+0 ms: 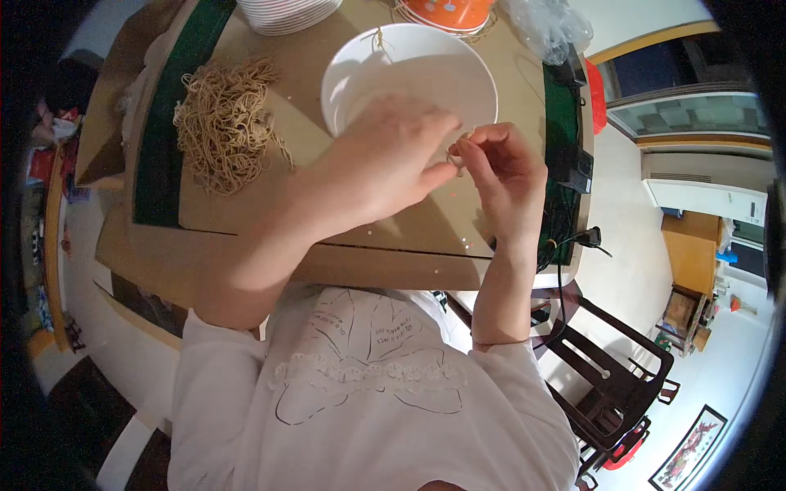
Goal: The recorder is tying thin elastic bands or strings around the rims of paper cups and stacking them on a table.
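My right hand (509,176) is pinched, thumb against fingertips, on a short bit of thin tan cord (455,154) at the right side of a white bowl (330,90). Just left of it, my left hand (389,155) reaches across the bowl's near rim, smeared by motion. Its thumb and forefinger stand apart near the cord, and nothing shows between them. Some tan strands (378,38) hang over the bowl's far rim. A big tangled heap of tan cord (225,123) lies left of the bowl, with a loose end toward my left forearm.
A brown board (246,211) covers the table. Behind the bowl stand a stack of white plates or bowls (288,15), an orange container (449,13) and a clear plastic bag (553,31). Black cables (557,233) lie along the right edge, near a dark chair (606,368).
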`<control>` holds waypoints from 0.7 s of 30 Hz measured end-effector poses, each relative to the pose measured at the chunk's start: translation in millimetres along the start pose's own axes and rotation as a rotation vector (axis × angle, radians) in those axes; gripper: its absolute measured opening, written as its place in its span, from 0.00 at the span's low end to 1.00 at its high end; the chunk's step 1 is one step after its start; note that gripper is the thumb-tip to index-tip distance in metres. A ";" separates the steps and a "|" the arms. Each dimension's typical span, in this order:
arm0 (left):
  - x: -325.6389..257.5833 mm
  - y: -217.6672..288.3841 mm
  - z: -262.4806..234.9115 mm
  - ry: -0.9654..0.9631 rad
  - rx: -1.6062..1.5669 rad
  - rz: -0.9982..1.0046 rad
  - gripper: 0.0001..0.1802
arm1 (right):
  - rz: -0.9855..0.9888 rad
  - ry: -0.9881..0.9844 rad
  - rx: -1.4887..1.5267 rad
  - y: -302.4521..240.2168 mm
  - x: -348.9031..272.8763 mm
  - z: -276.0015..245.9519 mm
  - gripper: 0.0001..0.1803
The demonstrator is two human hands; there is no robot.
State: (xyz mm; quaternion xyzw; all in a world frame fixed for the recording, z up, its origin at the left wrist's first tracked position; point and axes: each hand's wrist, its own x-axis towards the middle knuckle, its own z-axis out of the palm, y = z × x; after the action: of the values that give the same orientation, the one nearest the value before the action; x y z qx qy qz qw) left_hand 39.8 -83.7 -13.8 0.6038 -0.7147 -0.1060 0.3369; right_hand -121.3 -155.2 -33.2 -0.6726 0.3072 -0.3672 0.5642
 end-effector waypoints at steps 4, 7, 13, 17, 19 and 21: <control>4.4 2.3 -0.5 -0.186 -0.256 -0.240 0.12 | 0.020 0.028 0.008 -0.5 -0.5 2.5 0.04; 6.8 1.4 -4.4 -0.203 -0.382 -0.348 0.09 | -0.022 0.026 -0.075 6.1 0.4 -1.5 0.04; 3.1 -1.0 7.4 -0.068 -0.430 -0.296 0.07 | -0.027 0.029 -0.096 4.4 1.3 0.3 0.05; 4.0 -1.3 7.1 -0.056 -0.401 -0.284 0.07 | 0.048 0.054 0.026 -2.7 0.2 2.4 0.04; 4.8 1.8 3.2 -0.045 -0.593 -0.371 0.09 | 0.057 0.052 0.035 -2.2 0.2 1.0 0.04; 2.0 -3.8 1.6 -0.083 -0.641 -0.314 0.10 | 0.064 0.058 -0.011 -1.3 -0.3 -0.1 0.03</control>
State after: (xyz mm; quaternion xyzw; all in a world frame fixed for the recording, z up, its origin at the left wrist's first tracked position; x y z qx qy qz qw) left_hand 41.7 -86.9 -16.5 0.5652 -0.5567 -0.3994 0.4594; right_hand -121.6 -154.9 -32.0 -0.6548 0.3467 -0.3667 0.5626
